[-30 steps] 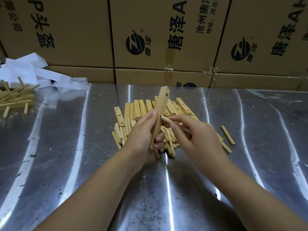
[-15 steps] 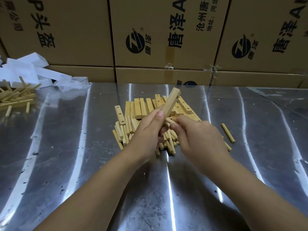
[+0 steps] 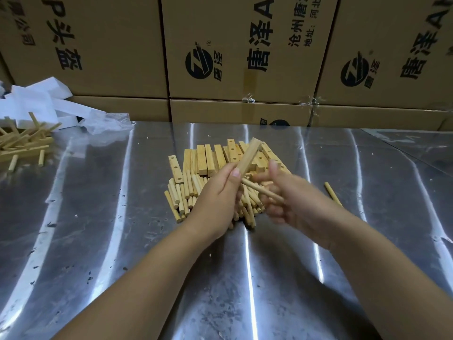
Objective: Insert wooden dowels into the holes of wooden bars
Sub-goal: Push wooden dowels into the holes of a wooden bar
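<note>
My left hand (image 3: 215,200) grips a wooden bar (image 3: 248,155) that tilts up and to the right above the pile. A dowel (image 3: 261,190) sticks out of the bar's lower part toward my right hand (image 3: 301,207). That hand is blurred; its thumb is lifted off the dowel, its fingers are spread, and the dowel's far end lies against its palm. Under both hands lie loose bars with holes (image 3: 208,160) and a heap of loose dowels (image 3: 181,192).
Everything rests on a shiny metal table (image 3: 98,229). One stray dowel (image 3: 332,195) lies to the right. Bars with dowels in them (image 3: 22,143) are heaped at the far left, beside white paper (image 3: 36,101) and clear plastic (image 3: 105,121). Cardboard boxes (image 3: 235,45) wall off the back.
The bar has tipped from nearly upright to leaning right. My right hand let go its pinch on the dowel and spread out, and the dowel now stands out of the bar.
</note>
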